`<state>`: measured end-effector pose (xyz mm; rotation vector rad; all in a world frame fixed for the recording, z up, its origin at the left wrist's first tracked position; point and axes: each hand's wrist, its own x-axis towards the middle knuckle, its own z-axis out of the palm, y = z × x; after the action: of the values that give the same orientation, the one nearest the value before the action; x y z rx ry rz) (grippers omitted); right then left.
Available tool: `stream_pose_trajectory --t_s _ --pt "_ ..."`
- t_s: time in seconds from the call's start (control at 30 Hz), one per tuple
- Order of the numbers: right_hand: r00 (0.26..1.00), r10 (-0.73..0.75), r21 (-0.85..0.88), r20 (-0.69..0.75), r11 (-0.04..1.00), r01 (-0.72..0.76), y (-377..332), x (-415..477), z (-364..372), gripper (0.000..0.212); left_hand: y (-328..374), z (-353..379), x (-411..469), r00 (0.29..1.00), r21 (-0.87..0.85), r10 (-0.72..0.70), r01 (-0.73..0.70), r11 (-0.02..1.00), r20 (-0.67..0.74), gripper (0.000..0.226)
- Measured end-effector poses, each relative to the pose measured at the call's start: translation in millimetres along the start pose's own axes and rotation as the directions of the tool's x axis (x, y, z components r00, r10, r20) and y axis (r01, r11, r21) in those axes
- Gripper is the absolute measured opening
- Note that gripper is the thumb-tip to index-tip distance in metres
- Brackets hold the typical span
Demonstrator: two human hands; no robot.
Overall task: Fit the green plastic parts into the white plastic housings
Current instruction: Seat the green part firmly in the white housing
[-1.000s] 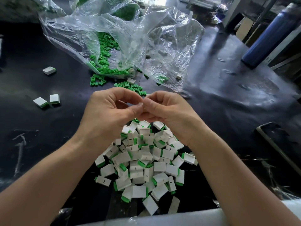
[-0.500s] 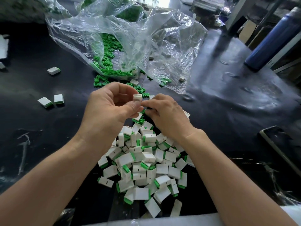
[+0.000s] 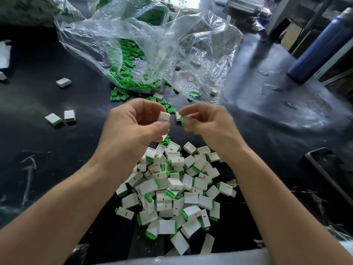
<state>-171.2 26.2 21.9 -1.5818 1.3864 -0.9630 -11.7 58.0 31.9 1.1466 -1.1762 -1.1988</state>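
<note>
Hands hover just above a dark table (image 3: 267,121), close to each other but not touching. The left hand (image 3: 133,129) pinches one white housing (image 3: 164,117) between its thumb and fingers, up near the fingertips. The right hand (image 3: 208,125) has its fingers curled and pinches a small green part (image 3: 183,118). This part looks blurry, and it sits just beside the housing with a little gap between them. Under the wrists, near the front edge of the table, lies a big pile of white pieces (image 3: 177,188) with green ends sticking out. Behind the hands is a crinkly clear bag (image 3: 152,44). It holds loose green parts (image 3: 124,73), and some have spilled out onto the table. Three more white pieces with green ends (image 3: 69,115) lie well apart on the left side of the table. A blue bottle (image 3: 321,46) is at the far right.
</note>
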Motion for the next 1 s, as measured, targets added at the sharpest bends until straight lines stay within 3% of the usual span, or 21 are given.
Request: stream_pose_trajectory --t_s 0.1,0.17,0.33,0.47,1.0 --pt "0.997 0.062 0.294 0.05 0.953 -0.074 -7.4 -6.2 -3.4 0.017 -0.1 -0.7 0.2 1.0 -0.019 -0.018 0.018 1.0 0.003 0.026" --pt "0.997 0.048 0.339 0.062 0.938 -0.066 -11.8 -9.9 -3.4 0.016 0.1 -0.8 -1.0 1.0 -0.015 -0.018 0.019 1.0 0.026 0.026" --pt "0.999 -0.034 0.3 0.007 0.953 0.03 -18.7 -15.3 -2.4 0.02 1.2 -1.3 -3.0 0.997 -0.078 -0.026 0.032 0.996 0.07 0.02" --pt "0.996 -0.094 0.29 -0.01 0.952 0.093 -22.8 -17.9 0.9 0.022 1.2 0.8 -2.8 0.997 -0.025 -0.031 0.033 0.999 0.077 0.018" --pt "0.987 -0.154 0.144 0.048 0.979 0.146 -22.9 -20.7 3.6 0.023 2.8 1.1 -5.6 0.995 0.06 -0.037 0.031 0.998 0.097 0.012"
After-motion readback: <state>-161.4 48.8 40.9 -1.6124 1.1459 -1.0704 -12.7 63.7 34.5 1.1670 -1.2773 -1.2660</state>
